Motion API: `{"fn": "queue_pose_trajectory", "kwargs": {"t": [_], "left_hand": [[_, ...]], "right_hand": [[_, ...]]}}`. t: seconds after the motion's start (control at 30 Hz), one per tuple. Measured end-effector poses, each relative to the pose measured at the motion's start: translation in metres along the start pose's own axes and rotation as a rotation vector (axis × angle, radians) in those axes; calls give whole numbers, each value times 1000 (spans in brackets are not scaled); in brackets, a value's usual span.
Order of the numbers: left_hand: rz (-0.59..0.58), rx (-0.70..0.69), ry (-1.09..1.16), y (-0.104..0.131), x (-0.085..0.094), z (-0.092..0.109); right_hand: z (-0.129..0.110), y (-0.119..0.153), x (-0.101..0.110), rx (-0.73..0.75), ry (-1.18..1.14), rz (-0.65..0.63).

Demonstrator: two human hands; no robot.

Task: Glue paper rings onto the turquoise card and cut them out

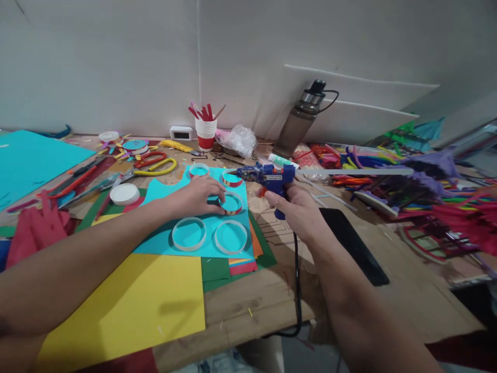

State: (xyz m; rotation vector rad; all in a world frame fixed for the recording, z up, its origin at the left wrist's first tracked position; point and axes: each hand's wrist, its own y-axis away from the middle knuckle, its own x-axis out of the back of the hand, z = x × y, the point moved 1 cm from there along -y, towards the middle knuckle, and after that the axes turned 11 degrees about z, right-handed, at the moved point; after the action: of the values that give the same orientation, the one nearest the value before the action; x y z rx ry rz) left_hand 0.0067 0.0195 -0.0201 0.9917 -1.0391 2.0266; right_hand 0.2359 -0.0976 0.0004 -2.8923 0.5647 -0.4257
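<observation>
My right hand (301,207) is wrapped around the handle of a blue hot glue gun (267,175), with a long white glue stick (353,171) sticking out of its back. The gun's nozzle points left, above a ring (232,183) with a red band. My left hand (204,196) has thumb and fingers closed on the left edge of another red-banded ring (232,211). Both rings lie on a turquoise sheet (163,243). Two plain whitish rings, a left one (189,247) and a right one (230,251), lie nearer me. One more ring (199,167) sits behind my left hand.
A yellow sheet (155,305) lies in front. Scissors (157,168), a white lid (125,194) and a yellow cutter (176,146) are on the left. A paper cup (206,132) and bottle (297,122) stand behind. A black phone (353,246) and pipe cleaners (349,155) lie right.
</observation>
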Motion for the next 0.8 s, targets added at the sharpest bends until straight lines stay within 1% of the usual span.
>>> {"fn": "queue_pose_trajectory", "kwargs": {"t": [0.1,0.17,0.23,0.3,0.37,0.43,0.57,0.7,0.8], "left_hand": [[34,3,29,0,3,2],[97,66,43,-1,8,4],[200,183,22,-2,16,3],[306,323,-50,-3,25,-1],[369,432,-141,-4,33,-9],[370,485,-193,-5,38,-19],[306,627,-241,-4,39,-37],[291,698,-277,-1,37,-44],[267,722,-290,1,36,-47]], "right_hand": [[0,0,1,11,16,20],[-1,0,1,14,22,33],[0,-1,1,12,26,46],[2,-2,0,7,31,53],[6,-3,-2,-1,31,47],[10,-5,-4,-12,28,37],[14,-5,-8,-60,0,23],[14,-5,-10,-110,-4,-5],[19,-7,-11,-102,-9,18]]}}
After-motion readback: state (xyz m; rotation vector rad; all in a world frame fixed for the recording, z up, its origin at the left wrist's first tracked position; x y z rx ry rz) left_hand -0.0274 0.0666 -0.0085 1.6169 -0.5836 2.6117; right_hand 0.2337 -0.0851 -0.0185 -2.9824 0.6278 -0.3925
